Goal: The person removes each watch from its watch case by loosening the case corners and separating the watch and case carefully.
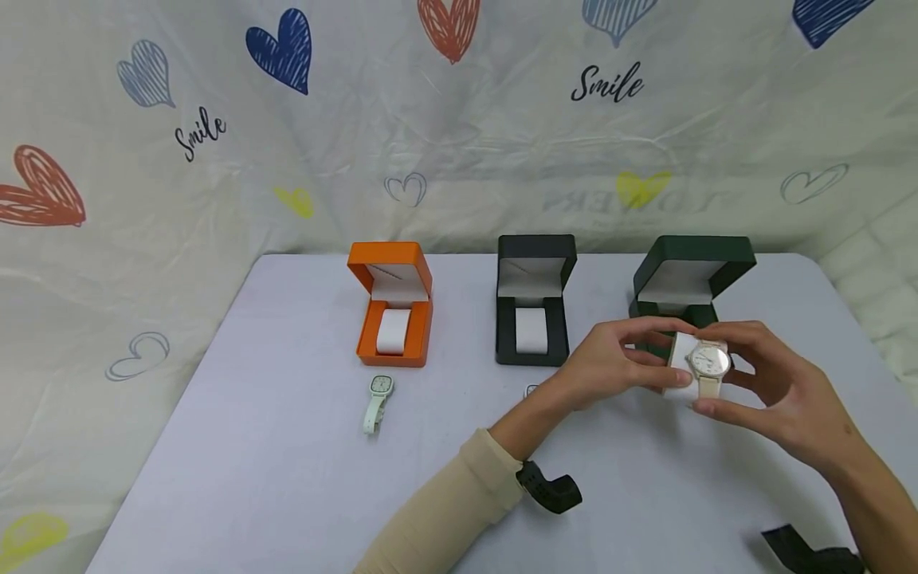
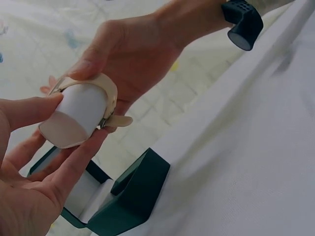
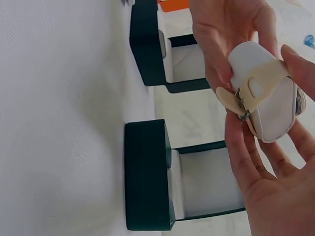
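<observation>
A wristwatch (image 1: 711, 360) with a round pale dial and a cream strap (image 3: 268, 81) is wrapped around one end of a white watch cushion (image 2: 87, 104). My left hand (image 1: 610, 359) pinches the cushion's bare end between thumb and fingers. On the other side, my right hand (image 1: 789, 391) grips the watch and cushion, its thumb low by the strap and its fingers over the top. The strap's buckle (image 3: 242, 104) and loose tail show on the underside. Both hands hold this pair up just in front of the open green watch box (image 1: 717, 249), hiding its lower front.
An open orange box (image 1: 366, 335) and an open black box (image 1: 505, 335) stand to the left, each with a white cushion inside. A pale green watch (image 1: 378, 402) lies before the orange box. Another watch (image 1: 531, 390) is mostly hidden behind my left forearm. A printed cloth hangs behind.
</observation>
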The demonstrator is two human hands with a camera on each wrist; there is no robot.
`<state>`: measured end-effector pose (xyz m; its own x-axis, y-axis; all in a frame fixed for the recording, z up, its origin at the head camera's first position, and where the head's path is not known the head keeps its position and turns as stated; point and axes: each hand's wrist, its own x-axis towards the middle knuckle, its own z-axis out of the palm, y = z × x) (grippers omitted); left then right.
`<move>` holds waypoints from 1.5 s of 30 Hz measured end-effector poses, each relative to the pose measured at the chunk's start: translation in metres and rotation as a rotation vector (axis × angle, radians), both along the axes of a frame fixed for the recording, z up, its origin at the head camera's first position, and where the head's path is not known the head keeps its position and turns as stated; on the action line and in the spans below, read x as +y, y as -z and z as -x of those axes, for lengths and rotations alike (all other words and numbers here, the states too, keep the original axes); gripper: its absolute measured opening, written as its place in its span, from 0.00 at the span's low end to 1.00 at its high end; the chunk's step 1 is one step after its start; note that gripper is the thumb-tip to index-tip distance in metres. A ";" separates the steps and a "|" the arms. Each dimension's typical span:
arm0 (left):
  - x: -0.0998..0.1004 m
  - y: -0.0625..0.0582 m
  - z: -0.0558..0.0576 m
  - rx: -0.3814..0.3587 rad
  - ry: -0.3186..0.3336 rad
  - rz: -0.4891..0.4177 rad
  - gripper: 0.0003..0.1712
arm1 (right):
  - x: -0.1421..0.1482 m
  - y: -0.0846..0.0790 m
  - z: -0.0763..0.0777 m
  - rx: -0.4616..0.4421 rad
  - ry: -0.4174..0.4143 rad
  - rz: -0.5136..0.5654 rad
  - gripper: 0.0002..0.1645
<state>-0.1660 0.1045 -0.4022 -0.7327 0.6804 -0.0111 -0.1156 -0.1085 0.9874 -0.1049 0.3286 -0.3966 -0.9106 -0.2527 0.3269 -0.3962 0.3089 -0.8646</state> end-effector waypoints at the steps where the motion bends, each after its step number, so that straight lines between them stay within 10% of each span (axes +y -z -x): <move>1: 0.000 0.000 0.000 -0.005 0.000 -0.004 0.29 | -0.001 0.000 0.000 -0.005 0.012 -0.018 0.53; 29: -0.011 -0.006 0.005 -0.033 0.006 0.087 0.30 | 0.000 0.002 0.006 -0.066 -0.127 0.131 0.50; 36: -0.017 -0.005 0.008 -0.078 0.016 0.076 0.24 | 0.016 0.005 0.006 -0.007 -0.300 0.215 0.32; 45: -0.022 -0.007 0.008 -0.047 0.040 0.111 0.20 | 0.020 0.012 0.007 0.072 -0.254 0.217 0.20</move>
